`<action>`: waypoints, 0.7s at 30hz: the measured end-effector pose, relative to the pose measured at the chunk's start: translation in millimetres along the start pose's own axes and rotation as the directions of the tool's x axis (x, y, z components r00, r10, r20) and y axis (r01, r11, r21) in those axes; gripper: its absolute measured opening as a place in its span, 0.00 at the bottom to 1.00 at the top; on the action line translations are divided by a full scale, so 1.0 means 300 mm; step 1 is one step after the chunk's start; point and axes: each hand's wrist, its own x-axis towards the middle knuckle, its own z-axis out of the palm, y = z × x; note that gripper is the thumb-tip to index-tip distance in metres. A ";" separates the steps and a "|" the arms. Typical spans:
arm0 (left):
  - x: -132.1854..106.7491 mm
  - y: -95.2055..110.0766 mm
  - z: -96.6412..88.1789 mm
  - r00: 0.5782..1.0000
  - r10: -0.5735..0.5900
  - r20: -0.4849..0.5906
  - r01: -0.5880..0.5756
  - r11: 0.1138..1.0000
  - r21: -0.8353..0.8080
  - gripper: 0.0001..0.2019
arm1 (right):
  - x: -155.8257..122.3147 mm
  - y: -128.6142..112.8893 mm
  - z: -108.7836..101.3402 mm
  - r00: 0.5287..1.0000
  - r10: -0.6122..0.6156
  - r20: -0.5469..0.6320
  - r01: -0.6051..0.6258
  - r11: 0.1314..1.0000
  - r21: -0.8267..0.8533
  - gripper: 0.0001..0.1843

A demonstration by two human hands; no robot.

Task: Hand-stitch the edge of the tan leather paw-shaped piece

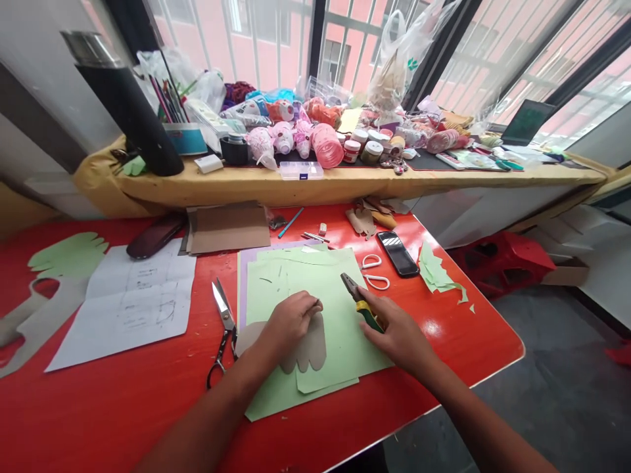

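Bare forearms [229,397] reach up from the bottom corners over a red table [438,387], and from where I stand both hands are busy. The left hand [294,320] has its fingers drawn together in a pinch, with a dark bit [317,302] at the tips, too small for me to name. Toward two o'clock from it, the right hand [394,328] is wrapped about the yellow and green handles of some pliers [363,307]; whether the dark nose is quite closed I can't tell, but it points away over bare paper, at eleven o'clock from that hand. Just under the left hand, toward five and six o'clock, lies a grey cutout [310,348], flat and matte, its near edge cut into rounded lobes like stubby toes. Grey shows past the wrist too, at eight o'clock; I can't make out whether it is one piece. Beneath are stacked green sheets [340,289], a purple sheet [242,289] peeping out along their left edge. Around that left hand, black scissors [225,328] lie at nine o'clock, a drawing on white paper [133,299] farther off the same way, brown cardboard [231,228] at eleven, and white-handled scissors [380,283] and a phone [398,253] toward two.
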 end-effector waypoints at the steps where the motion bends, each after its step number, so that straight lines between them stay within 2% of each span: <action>1: 0.001 0.001 -0.004 1.000 -0.018 0.003 0.018 1.000 -0.008 0.13 | 0.006 0.014 0.010 1.000 -0.003 0.019 0.004 0.999 -0.047 0.35; 5: 0.005 0.010 -0.020 0.996 -0.087 0.011 0.088 0.995 -0.047 0.12 | 0.043 0.030 0.034 0.998 -0.053 0.030 0.059 0.968 -0.242 0.34; 9: 0.006 0.024 -0.033 0.992 -0.123 0.012 0.124 0.988 -0.089 0.12 | 0.094 0.024 0.049 0.994 -0.108 -0.001 0.100 0.928 -0.360 0.32; 21: 0.006 0.036 -0.060 0.986 -0.165 -0.011 0.164 0.982 -0.098 0.13 | 0.140 0.069 0.064 0.969 -0.243 -0.040 0.207 0.890 -0.406 0.26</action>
